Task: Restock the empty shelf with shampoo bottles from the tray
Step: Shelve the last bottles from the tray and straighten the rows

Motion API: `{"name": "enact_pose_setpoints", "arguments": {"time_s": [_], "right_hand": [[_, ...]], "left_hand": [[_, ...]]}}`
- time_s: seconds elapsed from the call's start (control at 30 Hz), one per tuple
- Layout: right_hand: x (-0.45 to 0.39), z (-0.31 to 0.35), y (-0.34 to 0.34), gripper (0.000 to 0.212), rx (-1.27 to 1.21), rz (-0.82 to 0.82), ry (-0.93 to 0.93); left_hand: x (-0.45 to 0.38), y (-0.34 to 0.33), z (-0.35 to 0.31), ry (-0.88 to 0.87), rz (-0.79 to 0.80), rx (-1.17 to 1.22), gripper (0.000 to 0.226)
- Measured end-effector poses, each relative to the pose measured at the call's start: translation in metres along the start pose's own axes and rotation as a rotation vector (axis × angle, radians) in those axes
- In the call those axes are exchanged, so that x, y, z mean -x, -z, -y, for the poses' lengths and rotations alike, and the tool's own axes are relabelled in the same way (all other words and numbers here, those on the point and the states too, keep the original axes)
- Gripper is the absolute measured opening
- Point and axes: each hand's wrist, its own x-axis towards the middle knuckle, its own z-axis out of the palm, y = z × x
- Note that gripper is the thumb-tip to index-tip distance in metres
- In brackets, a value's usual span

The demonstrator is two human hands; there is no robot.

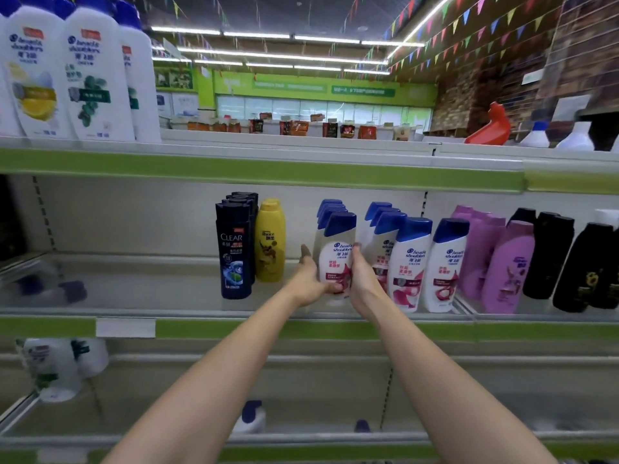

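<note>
A white shampoo bottle (336,252) with a blue cap and a pink flower label stands at the front of a row on the middle shelf (160,293). My left hand (310,279) is against its left side, thumb curled over the lower front. My right hand (360,279) clasps its right side, fingers pointing up along it. More bottles of the same kind (413,262) stand in rows just to the right. The tray is not in view.
Dark blue Clear bottles (234,249) and a yellow bottle (270,241) stand left of my hands. Purple bottles (502,259) and black bottles (549,252) fill the right. Large white bottles (90,78) sit on the top shelf. Lower shelf holds a few white bottles (57,366).
</note>
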Motion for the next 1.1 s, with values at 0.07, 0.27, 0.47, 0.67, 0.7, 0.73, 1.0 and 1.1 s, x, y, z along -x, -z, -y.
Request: {"name": "enact_pose_setpoints", "arguments": {"time_s": [0.07, 0.27, 0.47, 0.67, 0.7, 0.73, 1.0, 1.1], "right_hand": [[-0.001, -0.001, 0.001, 0.045, -0.015, 0.012, -0.009], [-0.002, -0.003, 0.001, 0.038, -0.057, 0.055, -0.014], [-0.013, 0.003, 0.0, 0.049, -0.162, -0.025, -0.043], [-0.032, 0.005, -0.002, 0.039, -0.182, -0.058, -0.134], [-0.035, 0.004, -0.002, 0.037, -0.172, -0.066, -0.146], [-0.039, 0.003, -0.002, 0.037, -0.17, -0.071, -0.151], [-0.056, -0.002, -0.006, 0.035, -0.239, -0.074, -0.174], [-0.061, -0.006, -0.007, 0.037, -0.18, -0.048, -0.159]], "left_hand": [[-0.002, 0.0, 0.001, 0.005, 0.029, 0.068, 0.089], [-0.004, -0.002, 0.004, 0.001, 0.025, 0.145, 0.087], [-0.006, -0.003, 0.003, 0.017, 0.007, 0.169, 0.092], [-0.016, 0.002, -0.003, -0.036, 0.013, 0.18, 0.103], [-0.02, 0.002, -0.002, -0.027, 0.02, 0.188, 0.102], [-0.022, 0.003, -0.001, -0.02, 0.031, 0.2, 0.097], [-0.026, 0.008, 0.001, -0.091, 0.064, 0.283, 0.092], [-0.027, 0.01, 0.006, -0.089, 0.055, 0.284, 0.096]]}}
